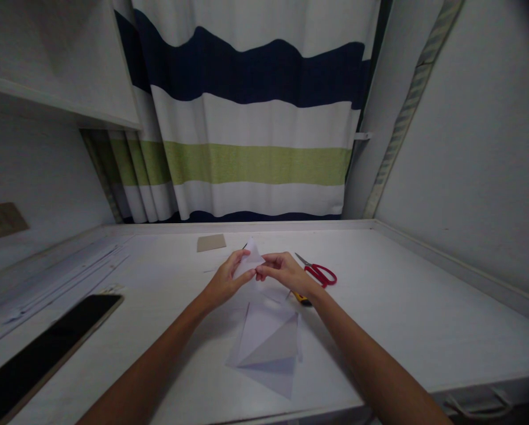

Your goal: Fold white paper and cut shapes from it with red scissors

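Both hands hold a small folded piece of white paper (252,256) above the desk. My left hand (229,274) grips its left side, thumb low and fingers behind. The thumb and fingertips of my right hand (283,270) pinch its lower right corner. Below them on the desk lie several white paper sheets (268,330), one with a folded flap. Scissors with red handles (320,274) lie just beyond my right hand, blades pointing away to the left. A yellow and black tool (300,299) is partly hidden behind my right wrist; its kind does not show.
A dark phone or tablet (47,354) lies at the left of the white desk (406,301). Near the back is a small grey-brown card (211,242). A striped curtain (255,165) hangs behind the desk, with walls at both sides and a shelf (56,106) upper left.
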Action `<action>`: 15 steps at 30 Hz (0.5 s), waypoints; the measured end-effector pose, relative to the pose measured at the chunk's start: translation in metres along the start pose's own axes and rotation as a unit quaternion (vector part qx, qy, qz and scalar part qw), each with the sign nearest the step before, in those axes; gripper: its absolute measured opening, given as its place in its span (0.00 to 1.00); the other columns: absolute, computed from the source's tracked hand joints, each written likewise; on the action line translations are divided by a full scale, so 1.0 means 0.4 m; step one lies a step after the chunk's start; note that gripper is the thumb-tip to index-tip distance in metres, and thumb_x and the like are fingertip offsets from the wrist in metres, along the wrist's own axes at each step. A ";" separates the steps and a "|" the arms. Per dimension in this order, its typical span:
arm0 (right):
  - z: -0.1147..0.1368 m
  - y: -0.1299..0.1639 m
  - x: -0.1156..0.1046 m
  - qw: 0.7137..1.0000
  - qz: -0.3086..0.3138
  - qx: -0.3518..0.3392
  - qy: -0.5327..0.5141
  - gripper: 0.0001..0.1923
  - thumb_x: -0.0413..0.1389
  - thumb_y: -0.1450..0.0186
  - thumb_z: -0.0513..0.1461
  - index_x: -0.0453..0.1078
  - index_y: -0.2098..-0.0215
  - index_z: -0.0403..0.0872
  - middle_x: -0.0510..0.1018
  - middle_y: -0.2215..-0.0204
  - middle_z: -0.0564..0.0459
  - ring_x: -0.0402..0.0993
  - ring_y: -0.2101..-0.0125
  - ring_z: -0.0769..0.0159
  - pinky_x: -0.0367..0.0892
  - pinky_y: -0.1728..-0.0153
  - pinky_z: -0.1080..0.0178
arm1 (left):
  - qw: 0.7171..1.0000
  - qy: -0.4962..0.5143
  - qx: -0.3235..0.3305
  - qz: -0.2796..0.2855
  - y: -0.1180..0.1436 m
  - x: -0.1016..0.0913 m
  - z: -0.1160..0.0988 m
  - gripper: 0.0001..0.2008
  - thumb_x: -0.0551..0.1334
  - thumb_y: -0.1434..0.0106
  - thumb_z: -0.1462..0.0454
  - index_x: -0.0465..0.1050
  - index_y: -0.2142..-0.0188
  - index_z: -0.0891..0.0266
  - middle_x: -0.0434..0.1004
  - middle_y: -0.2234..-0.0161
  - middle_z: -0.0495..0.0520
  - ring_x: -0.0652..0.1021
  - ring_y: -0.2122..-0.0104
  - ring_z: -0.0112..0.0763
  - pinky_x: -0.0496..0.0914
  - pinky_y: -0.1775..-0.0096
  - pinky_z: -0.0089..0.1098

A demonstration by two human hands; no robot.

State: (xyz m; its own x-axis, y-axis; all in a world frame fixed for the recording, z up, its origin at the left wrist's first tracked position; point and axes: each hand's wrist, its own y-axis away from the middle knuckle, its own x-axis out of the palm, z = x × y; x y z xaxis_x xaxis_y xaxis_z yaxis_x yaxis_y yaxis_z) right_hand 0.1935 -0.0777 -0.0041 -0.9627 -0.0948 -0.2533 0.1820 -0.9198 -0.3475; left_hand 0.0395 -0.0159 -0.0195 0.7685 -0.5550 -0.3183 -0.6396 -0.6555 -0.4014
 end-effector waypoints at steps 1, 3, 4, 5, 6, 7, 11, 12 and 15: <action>-0.002 -0.001 0.000 1.000 0.001 0.000 -0.002 0.09 0.53 0.46 0.40 0.66 0.76 0.41 0.70 0.80 0.54 0.66 0.77 0.72 0.61 0.71 0.67 | 1.000 0.002 0.000 0.001 0.000 0.000 0.000 0.17 0.57 0.48 0.62 0.56 0.59 0.63 0.64 0.60 0.54 0.66 0.56 0.33 0.57 0.52 0.37; -0.006 -0.002 0.000 1.000 0.001 0.000 -0.007 0.09 0.53 0.46 0.40 0.66 0.76 0.41 0.70 0.80 0.54 0.66 0.77 0.73 0.61 0.71 0.67 | 1.000 0.008 -0.001 0.005 0.001 0.000 0.000 0.17 0.56 0.48 0.62 0.56 0.58 0.63 0.65 0.61 0.54 0.66 0.56 0.33 0.58 0.52 0.37; -0.008 -0.003 0.000 1.000 0.001 -0.001 -0.010 0.08 0.53 0.46 0.40 0.66 0.75 0.41 0.70 0.80 0.54 0.66 0.77 0.73 0.61 0.71 0.67 | 1.000 0.008 -0.002 0.007 0.001 0.000 -0.001 0.17 0.56 0.47 0.61 0.56 0.58 0.63 0.65 0.61 0.54 0.66 0.56 0.34 0.58 0.53 0.37; -0.009 -0.003 0.000 1.000 0.002 -0.001 -0.013 0.08 0.53 0.46 0.40 0.66 0.75 0.41 0.70 0.79 0.54 0.66 0.77 0.73 0.61 0.71 0.67 | 1.000 0.006 -0.005 0.010 0.002 -0.001 -0.001 0.17 0.56 0.47 0.61 0.56 0.58 0.63 0.66 0.61 0.54 0.66 0.56 0.34 0.58 0.53 0.37; -0.010 -0.003 0.000 1.000 0.002 -0.003 -0.017 0.08 0.53 0.46 0.39 0.67 0.74 0.41 0.70 0.79 0.54 0.66 0.77 0.73 0.61 0.71 0.67 | 1.000 0.002 -0.009 0.010 0.002 -0.001 -0.003 0.17 0.56 0.47 0.61 0.57 0.58 0.63 0.66 0.61 0.55 0.66 0.56 0.35 0.59 0.54 0.37; -0.009 -0.003 0.000 1.000 0.004 -0.004 -0.021 0.08 0.53 0.46 0.39 0.67 0.73 0.41 0.70 0.79 0.54 0.66 0.77 0.73 0.61 0.71 0.67 | 1.000 -0.004 -0.013 0.010 0.002 -0.002 -0.005 0.16 0.55 0.47 0.61 0.57 0.58 0.62 0.66 0.61 0.55 0.66 0.56 0.36 0.59 0.54 0.37; -0.003 -0.002 0.000 0.999 0.015 -0.008 -0.029 0.09 0.53 0.46 0.40 0.68 0.71 0.41 0.70 0.78 0.54 0.66 0.75 0.72 0.61 0.70 0.67 | 1.000 -0.021 -0.017 0.008 0.003 -0.003 -0.010 0.17 0.55 0.46 0.60 0.57 0.58 0.63 0.65 0.60 0.55 0.66 0.56 0.37 0.60 0.56 0.37; -0.001 -0.001 0.000 0.999 0.016 -0.007 -0.030 0.09 0.53 0.46 0.40 0.68 0.71 0.41 0.70 0.78 0.54 0.66 0.75 0.72 0.60 0.70 0.67 | 1.000 -0.022 -0.016 0.010 0.003 -0.004 -0.010 0.17 0.54 0.46 0.59 0.57 0.57 0.63 0.65 0.59 0.55 0.66 0.55 0.37 0.60 0.56 0.36; 0.003 -0.001 0.001 1.000 0.009 -0.005 -0.029 0.09 0.53 0.46 0.40 0.68 0.72 0.41 0.70 0.78 0.54 0.65 0.75 0.72 0.60 0.70 0.67 | 1.000 -0.024 -0.014 0.012 0.004 -0.006 -0.007 0.17 0.54 0.45 0.59 0.57 0.57 0.63 0.64 0.58 0.56 0.65 0.55 0.37 0.60 0.56 0.35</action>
State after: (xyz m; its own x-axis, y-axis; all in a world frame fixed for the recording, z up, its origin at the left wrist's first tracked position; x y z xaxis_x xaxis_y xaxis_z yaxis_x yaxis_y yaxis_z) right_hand 0.1929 -0.0779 -0.0031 -0.9691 -0.1342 -0.2068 0.2018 -0.9138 -0.3525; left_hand 0.0368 -0.0172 -0.0168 0.7523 -0.5457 -0.3691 -0.6576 -0.6562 -0.3700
